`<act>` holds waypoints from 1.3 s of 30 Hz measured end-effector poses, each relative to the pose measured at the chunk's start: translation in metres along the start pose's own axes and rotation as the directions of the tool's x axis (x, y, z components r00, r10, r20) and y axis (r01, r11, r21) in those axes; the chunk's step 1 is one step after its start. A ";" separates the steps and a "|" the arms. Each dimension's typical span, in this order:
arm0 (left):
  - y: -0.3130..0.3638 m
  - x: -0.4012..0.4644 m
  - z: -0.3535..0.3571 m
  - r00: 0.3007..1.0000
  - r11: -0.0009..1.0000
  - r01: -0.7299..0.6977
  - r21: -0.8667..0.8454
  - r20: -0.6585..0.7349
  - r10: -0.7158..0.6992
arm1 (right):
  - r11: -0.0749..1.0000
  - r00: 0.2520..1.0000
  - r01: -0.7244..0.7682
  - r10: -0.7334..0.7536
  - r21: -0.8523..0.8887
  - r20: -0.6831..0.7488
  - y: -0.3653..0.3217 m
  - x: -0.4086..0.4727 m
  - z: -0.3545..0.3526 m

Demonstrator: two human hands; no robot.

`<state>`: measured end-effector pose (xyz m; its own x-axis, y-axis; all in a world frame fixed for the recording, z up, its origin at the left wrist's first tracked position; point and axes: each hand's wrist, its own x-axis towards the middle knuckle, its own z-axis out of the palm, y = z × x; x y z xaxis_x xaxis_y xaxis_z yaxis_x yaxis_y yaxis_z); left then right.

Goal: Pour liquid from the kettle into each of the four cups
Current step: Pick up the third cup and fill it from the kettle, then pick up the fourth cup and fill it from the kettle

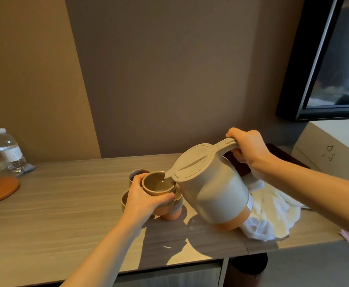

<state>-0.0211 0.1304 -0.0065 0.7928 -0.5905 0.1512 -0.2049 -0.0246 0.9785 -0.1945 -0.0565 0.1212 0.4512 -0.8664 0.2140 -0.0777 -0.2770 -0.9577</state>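
The smooth grey kettle (210, 187), orange-banded at its base, tilts with its spout at 9 o'clock over a glazed round cup (159, 186) holding what looks like clear liquid. Right hand (248, 147) fingers wrap the handle; left hand (143, 196) fingers grip the raised cup above the wood-grain surface (65, 204)

Pretty dim, warm-toned room overall. Hard sunlight patches hit the tabletop (70, 195) at the lower middle of the frame, with sharp arm shadows crossing them. Wide-angle bending at edges, slightly soft focus.
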 end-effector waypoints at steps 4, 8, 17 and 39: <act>0.003 0.007 0.003 1.000 1.000 -0.019 -0.011 0.000 0.019 | 0.994 0.998 -0.061 0.062 0.093 -0.010 0.011 -0.001 -0.005; 0.005 0.018 0.008 0.999 0.999 -0.037 -0.017 -0.020 0.037 | 0.980 0.995 -0.083 0.091 0.180 -0.038 0.023 -0.001 -0.009; 0.004 0.044 0.015 0.996 0.997 -0.064 0.046 -0.065 0.067 | 0.940 0.989 -0.097 0.128 0.328 -0.073 0.050 0.010 -0.015; -0.013 0.134 0.049 0.999 0.944 0.003 0.329 -0.046 0.013 | 0.900 0.962 -0.223 0.265 0.374 -0.065 0.122 0.027 -0.010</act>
<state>0.0602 0.0120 -0.0057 0.8155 -0.5534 0.1696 -0.3800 -0.2908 0.8781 -0.2004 -0.1179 0.0123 0.3560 -0.9338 -0.0352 0.1623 0.0989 -0.9818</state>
